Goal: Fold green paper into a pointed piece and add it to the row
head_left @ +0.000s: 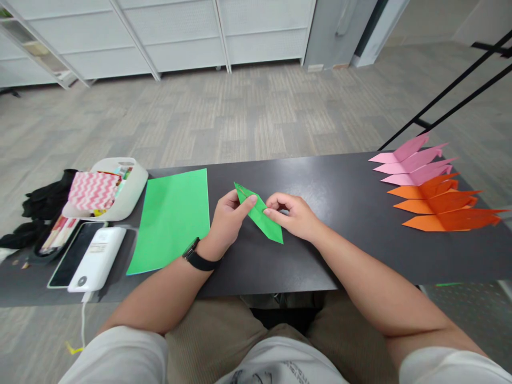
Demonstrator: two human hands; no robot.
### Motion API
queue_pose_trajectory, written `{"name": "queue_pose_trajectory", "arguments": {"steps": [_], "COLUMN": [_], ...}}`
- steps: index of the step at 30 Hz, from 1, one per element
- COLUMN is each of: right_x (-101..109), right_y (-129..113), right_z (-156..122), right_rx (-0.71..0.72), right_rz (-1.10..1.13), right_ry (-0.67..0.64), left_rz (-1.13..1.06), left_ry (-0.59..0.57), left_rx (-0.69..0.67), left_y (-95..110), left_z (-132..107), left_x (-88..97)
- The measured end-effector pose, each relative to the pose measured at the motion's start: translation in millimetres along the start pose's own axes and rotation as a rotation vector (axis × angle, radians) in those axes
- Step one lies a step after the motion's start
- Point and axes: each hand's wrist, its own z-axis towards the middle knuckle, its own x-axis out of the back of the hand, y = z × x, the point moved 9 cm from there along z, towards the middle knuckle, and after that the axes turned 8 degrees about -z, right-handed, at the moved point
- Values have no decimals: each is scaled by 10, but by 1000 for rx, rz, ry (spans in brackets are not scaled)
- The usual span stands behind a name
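A folded piece of green origami paper (266,221), long and pointed, is held slantwise above the dark table (256,272). My left hand (229,216) grips its upper left part, thumb on top and fingers behind. With thumb and forefinger, my right hand (294,214) pinches the right edge near the middle. A sheet of green paper (174,218), perhaps a stack, lies flat to the left of my left hand. On the table's right end stand several folded paper figures, pink ones (414,162) behind and orange ones (444,208) in front.
At the left are a white basket (134,184) with a pink-striped pouch (94,190), a phone (72,256), a white power bank (98,258) with a cable, and black cloth (48,197). White cabinets (176,34) stand beyond the table; a black metal frame (452,88) rises at the right.
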Motion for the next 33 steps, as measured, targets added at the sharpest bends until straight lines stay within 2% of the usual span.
{"name": "queue_pose_trajectory", "arguments": {"steps": [9,16,21,23,25,27,29,31,33], "right_x": [-24,-9,-68,-33,79,204,270,273,247], "right_y": [65,84,75,124,201,259,287,299,301], "right_z": [5,-12,-23,-16,-7,-8,-14,-17,-20], "right_rx": [-30,-62,-76,-113,-169,-213,-240,-255,-262], "right_rz": [-18,-32,-40,-59,-123,-214,-303,-392,-494], "right_ry": [-39,-58,-146,-118,-15,95,147,143,119], "left_rz": [-88,-59,34,125,304,581,864,1059,1168], "left_ry": [108,126,122,113,114,51,-112,-282,-380], "left_rx": [-65,-30,-47,-127,-314,-514,-617,-612,-547], "left_y": [204,160,121,196,384,548,534,377,196], "left_z": [110,115,156,165,121,20,-81,-144,-155], "left_x": [103,141,195,210,194,51,-183,-355,-418]}}
